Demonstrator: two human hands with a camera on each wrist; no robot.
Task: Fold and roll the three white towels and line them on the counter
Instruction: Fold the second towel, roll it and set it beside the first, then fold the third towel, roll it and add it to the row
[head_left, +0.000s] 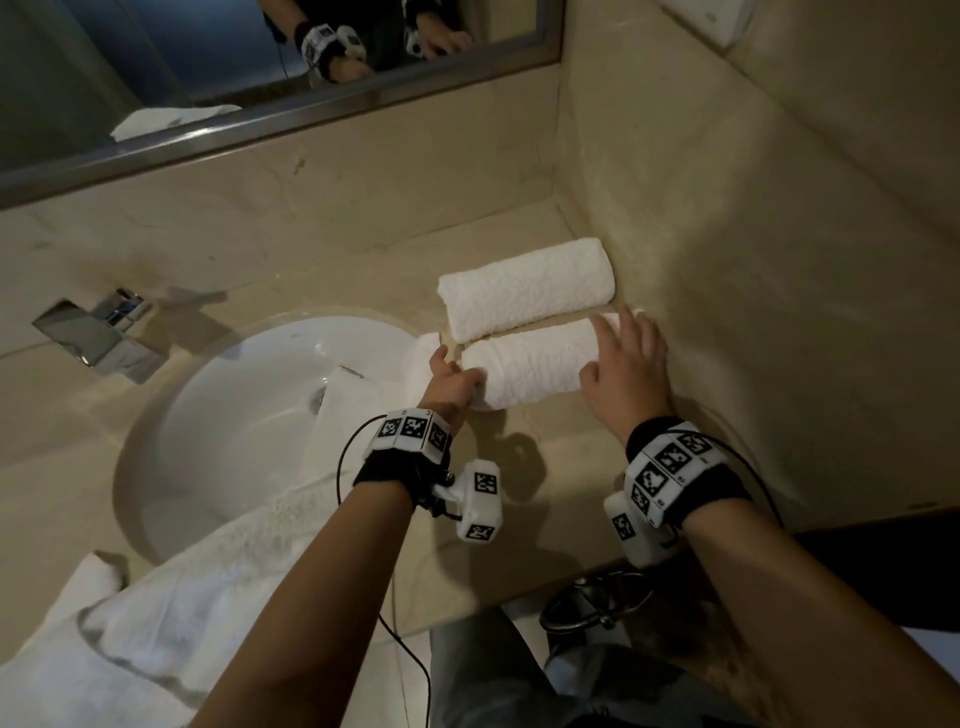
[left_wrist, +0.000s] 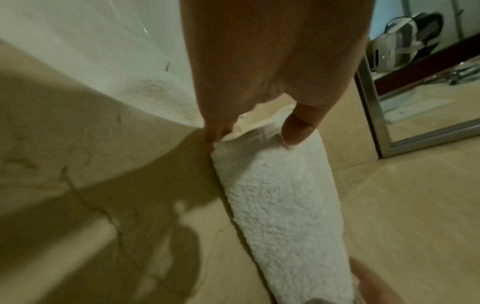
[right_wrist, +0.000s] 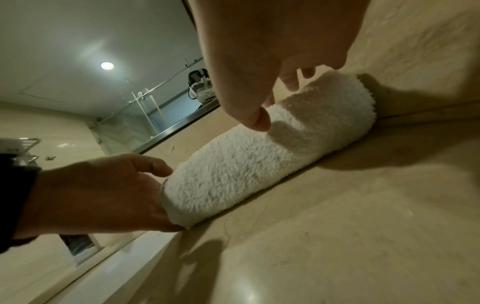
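Two rolled white towels lie side by side at the right end of the counter (head_left: 550, 499). The far roll (head_left: 524, 288) sits untouched near the back wall. My left hand (head_left: 452, 379) grips the left end of the near roll (head_left: 530, 364), thumb and fingers on either side of it. The left wrist view shows this hand (left_wrist: 255, 131) at the end of the roll (left_wrist: 280, 205). My right hand (head_left: 623, 358) rests with spread, straight fingers on the roll's right end by the side wall. In the right wrist view its fingers (right_wrist: 259, 121) touch the roll (right_wrist: 259, 160). A third, loose towel (head_left: 197, 587) lies over the sink's front.
The white sink (head_left: 223, 410) lies left of the rolls, with a chrome faucet (head_left: 98, 332) behind it. A mirror (head_left: 260, 62) runs along the back wall. The beige side wall (head_left: 753, 270) stands right against the rolls' right ends.
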